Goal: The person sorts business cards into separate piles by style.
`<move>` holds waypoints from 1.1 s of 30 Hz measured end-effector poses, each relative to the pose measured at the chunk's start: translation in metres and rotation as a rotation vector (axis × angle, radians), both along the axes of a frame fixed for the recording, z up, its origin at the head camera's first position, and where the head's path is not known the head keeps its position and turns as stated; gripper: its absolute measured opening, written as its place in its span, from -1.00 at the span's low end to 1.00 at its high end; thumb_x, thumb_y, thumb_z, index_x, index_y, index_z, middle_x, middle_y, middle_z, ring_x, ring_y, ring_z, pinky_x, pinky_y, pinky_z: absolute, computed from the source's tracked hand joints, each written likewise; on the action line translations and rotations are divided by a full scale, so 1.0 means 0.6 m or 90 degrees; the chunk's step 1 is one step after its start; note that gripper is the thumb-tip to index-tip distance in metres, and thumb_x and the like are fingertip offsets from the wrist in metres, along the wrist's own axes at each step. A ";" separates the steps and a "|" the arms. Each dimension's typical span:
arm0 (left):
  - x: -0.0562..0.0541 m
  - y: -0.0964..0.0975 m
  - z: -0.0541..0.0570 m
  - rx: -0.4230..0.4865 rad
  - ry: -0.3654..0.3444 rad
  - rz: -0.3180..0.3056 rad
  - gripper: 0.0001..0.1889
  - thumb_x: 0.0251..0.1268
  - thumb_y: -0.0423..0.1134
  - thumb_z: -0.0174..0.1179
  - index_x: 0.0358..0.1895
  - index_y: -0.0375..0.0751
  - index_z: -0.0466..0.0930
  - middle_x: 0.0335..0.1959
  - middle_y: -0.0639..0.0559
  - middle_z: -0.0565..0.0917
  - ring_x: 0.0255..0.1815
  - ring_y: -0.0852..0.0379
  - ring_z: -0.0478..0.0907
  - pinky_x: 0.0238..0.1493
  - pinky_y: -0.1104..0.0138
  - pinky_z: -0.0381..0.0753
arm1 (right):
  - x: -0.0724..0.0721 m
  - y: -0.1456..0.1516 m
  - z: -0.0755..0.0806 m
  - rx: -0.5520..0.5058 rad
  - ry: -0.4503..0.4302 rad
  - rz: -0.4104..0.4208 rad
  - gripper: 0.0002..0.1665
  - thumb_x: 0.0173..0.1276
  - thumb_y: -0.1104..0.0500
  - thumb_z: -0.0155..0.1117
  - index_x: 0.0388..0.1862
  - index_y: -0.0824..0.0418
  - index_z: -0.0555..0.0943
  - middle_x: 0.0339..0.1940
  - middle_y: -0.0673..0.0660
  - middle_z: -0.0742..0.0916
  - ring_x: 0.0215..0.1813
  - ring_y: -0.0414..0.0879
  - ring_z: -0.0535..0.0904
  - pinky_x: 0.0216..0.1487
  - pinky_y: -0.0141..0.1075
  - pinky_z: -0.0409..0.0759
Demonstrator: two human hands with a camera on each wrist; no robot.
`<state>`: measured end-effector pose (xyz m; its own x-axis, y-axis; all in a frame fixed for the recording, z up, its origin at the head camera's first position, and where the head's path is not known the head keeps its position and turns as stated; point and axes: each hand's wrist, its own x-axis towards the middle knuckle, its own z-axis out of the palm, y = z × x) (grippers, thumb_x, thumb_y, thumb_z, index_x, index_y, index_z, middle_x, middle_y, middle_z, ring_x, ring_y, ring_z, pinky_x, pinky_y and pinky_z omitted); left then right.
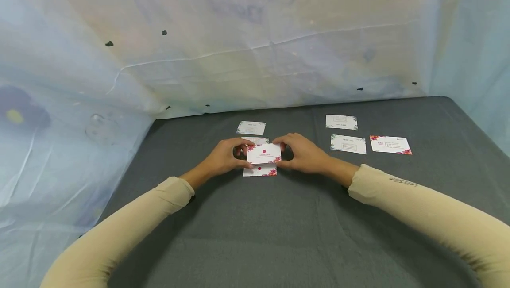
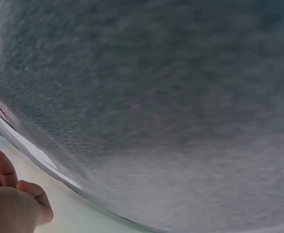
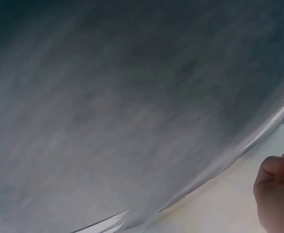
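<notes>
- Fingers (image 1: 241, 142) of left hand (image 1: 224, 157) and right hand (image 1: 304, 155): curled, pinching opposite short ends of one card; neither end released.
- Held card (image 1: 264, 154): between the two sets of fingers, face with red dot and floral corners toward the head camera; height above dark cloth (image 1: 255, 226) not determinable.
- Near card (image 1: 260, 171): just on the near side of the fingers, upper part hidden behind the held card; similar red dot and floral trim.
- Middle card (image 1: 256, 140): between the fingers at their far side, partly hidden; contact with the held card not determinable.
- Far card (image 1: 251, 128): beyond the left fingers, leaf-trimmed.
- Well to the right of the right fingers: upper leaf card (image 1: 341, 122), lower leaf card (image 1: 348, 144) and floral card (image 1: 391, 144), all lying flat.
- Wrist views: part of each hand only; pinch not verifiable there.
- Possible fault: bowing or springing loose of the held card. Probable cause: excessive inward squeeze.
- Possible fault: one-sided drop. Probable cause: unequal finger pressure.
- Possible fault: displacement of the near or middle card. Probable cause: brushing by low fingers or by the held card's edge.
</notes>
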<state>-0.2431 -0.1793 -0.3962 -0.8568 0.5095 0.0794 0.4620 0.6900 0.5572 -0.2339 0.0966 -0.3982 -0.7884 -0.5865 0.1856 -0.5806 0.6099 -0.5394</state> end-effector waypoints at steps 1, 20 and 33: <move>0.001 -0.003 0.000 -0.002 -0.001 0.001 -0.37 -0.07 -0.10 0.58 0.17 -0.07 0.62 -0.30 0.09 0.61 -0.31 0.14 0.44 -0.22 0.29 0.41 | 0.001 -0.003 0.000 0.005 -0.001 -0.001 -0.30 0.21 -0.03 0.50 0.28 0.18 0.55 -0.11 0.02 0.63 -0.02 -0.03 0.47 0.01 -0.19 0.41; 0.019 -0.026 -0.014 -0.008 0.002 -0.003 -0.37 -0.13 -0.06 0.60 0.12 -0.06 0.63 -0.28 0.12 0.60 -0.35 0.18 0.41 -0.23 0.32 0.42 | 0.022 -0.029 -0.010 0.047 0.023 0.000 -0.32 0.20 -0.12 0.49 0.22 0.15 0.57 -0.19 0.00 0.60 -0.06 -0.12 0.45 -0.02 -0.22 0.44; 0.023 -0.024 -0.017 -0.010 0.012 -0.015 -0.38 -0.15 -0.04 0.62 0.10 -0.05 0.66 -0.29 0.12 0.57 -0.34 0.17 0.40 -0.23 0.32 0.39 | 0.020 -0.024 -0.015 0.055 0.002 0.015 -0.37 0.21 -0.15 0.46 0.19 0.09 0.59 -0.19 -0.03 0.57 -0.10 -0.15 0.43 -0.06 -0.24 0.42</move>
